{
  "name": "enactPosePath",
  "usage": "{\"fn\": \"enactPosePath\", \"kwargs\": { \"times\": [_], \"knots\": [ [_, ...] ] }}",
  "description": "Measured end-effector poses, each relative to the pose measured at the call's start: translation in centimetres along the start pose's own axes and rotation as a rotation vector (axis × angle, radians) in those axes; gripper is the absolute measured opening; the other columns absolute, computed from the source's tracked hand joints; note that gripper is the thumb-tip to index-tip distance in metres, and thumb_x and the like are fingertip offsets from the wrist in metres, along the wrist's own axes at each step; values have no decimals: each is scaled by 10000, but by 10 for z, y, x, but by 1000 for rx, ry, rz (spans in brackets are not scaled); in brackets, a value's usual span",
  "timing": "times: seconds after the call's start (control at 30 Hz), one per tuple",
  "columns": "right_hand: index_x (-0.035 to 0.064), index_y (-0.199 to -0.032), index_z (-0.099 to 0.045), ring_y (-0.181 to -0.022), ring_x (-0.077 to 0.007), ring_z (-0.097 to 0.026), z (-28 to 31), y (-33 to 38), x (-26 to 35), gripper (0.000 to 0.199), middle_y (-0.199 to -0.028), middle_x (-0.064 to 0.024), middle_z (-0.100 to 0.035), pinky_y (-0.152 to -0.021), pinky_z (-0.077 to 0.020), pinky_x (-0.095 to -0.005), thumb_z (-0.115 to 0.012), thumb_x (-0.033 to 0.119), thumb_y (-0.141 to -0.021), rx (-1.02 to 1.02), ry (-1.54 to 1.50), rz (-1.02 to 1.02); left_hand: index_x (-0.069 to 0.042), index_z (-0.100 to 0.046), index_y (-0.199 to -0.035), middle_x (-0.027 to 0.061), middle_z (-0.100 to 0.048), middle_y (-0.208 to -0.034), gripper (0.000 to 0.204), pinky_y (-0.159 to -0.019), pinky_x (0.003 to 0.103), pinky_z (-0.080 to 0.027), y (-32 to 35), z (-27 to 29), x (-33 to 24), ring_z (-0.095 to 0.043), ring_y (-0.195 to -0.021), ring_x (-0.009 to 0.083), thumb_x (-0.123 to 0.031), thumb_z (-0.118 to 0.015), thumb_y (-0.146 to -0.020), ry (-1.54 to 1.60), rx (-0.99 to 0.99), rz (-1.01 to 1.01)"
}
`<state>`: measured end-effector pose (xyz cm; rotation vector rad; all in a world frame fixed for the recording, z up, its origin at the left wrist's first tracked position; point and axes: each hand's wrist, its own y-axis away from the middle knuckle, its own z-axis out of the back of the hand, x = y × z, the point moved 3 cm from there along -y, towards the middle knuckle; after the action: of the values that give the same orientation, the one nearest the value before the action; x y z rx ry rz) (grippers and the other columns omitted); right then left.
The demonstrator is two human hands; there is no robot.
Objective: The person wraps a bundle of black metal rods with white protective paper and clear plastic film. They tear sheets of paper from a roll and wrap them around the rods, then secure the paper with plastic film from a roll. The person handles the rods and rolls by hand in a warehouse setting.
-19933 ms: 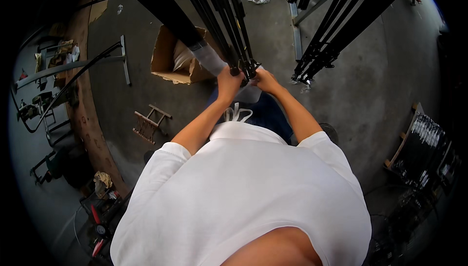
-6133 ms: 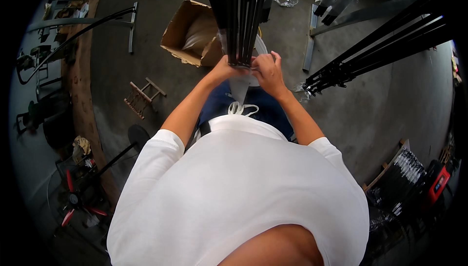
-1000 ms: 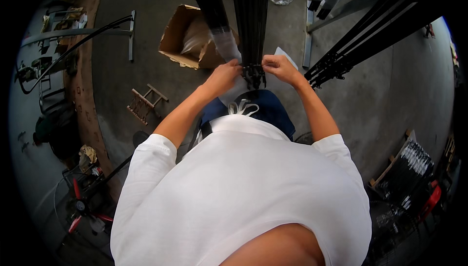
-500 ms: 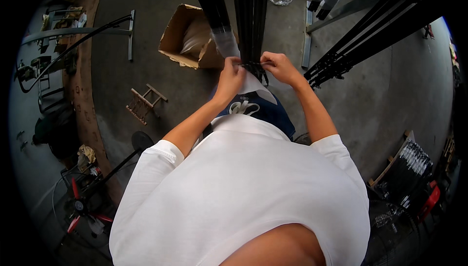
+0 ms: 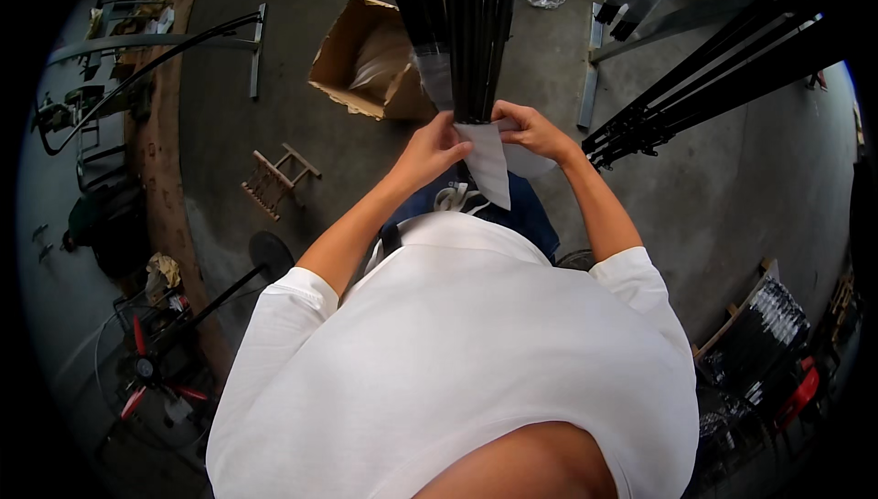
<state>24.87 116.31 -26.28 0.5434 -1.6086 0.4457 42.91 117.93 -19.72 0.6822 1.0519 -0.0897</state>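
Note:
A bundle of long black rods (image 5: 477,32) runs from the top of the view toward my waist. A thin white wrapping sheet (image 5: 485,156) lies across the near end of the bundle and hangs down in a point. My left hand (image 5: 428,150) grips the sheet's left side, its thumb on top. From the right, my right hand (image 5: 535,131) pinches the sheet beside the rod ends, with the fingertips partly hidden. Another black bundle, its end in a clear plastic sleeve (image 5: 434,76), lies just to the left.
An open cardboard box (image 5: 334,60) with pale plastic inside stands on the floor to the left, beyond a small wooden stool (image 5: 279,179). More black rods (image 5: 695,69) slant in at the right near a metal stand (image 5: 590,87). A fan (image 5: 144,368) is at lower left.
The white sheet has come up over the rod ends, hiding the dark loose ends seen before. My left hand has turned with its thumb over the sheet; my right hand has moved slightly right.

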Motion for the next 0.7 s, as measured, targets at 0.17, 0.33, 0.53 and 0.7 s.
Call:
{"fn": "enactPosePath", "kwargs": {
  "times": [0.17,0.33,0.53,0.7],
  "knots": [
    [24,-926,-489,-824,-136,-507,-2,-14,-23,204,-836,-63,-545,-753,-407,-281,-558,7,-735,-1,51,23,8,-452,-1079,124,-501,-834,392,-667,327,-435,-1,14,-17,-514,-725,195,-185,-633,-790,-529,-32,-188],
    [31,-929,-497,-790,-150,-511,-16,-23,-33,195,-833,-77,-550,-727,-417,-289,-572,78,-755,4,11,-3,-17,-486,-1063,150,-537,-958,372,-752,358,-435,-5,15,-21,-536,-834,258,-176,-642,-765,-589,-179,-385],
    [43,-986,-514,-856,-220,-533,-40,-23,-30,251,-877,-102,-552,-816,-392,-324,-560,51,-739,-94,251,142,-30,-547,-1022,89,-628,-883,384,-729,272,-453,-11,1,8,-588,-807,164,-109,-699,-678,83,-405,-184],
    [45,-987,-525,-964,-310,-503,-32,1,52,293,-961,-131,-541,-919,-320,-394,-550,20,-696,-670,958,256,-11,-612,-877,23,-633,-789,252,-658,231,-458,-16,6,14,-554,-706,75,-73,-729,-662,85,-339,-128]
  ]
}}
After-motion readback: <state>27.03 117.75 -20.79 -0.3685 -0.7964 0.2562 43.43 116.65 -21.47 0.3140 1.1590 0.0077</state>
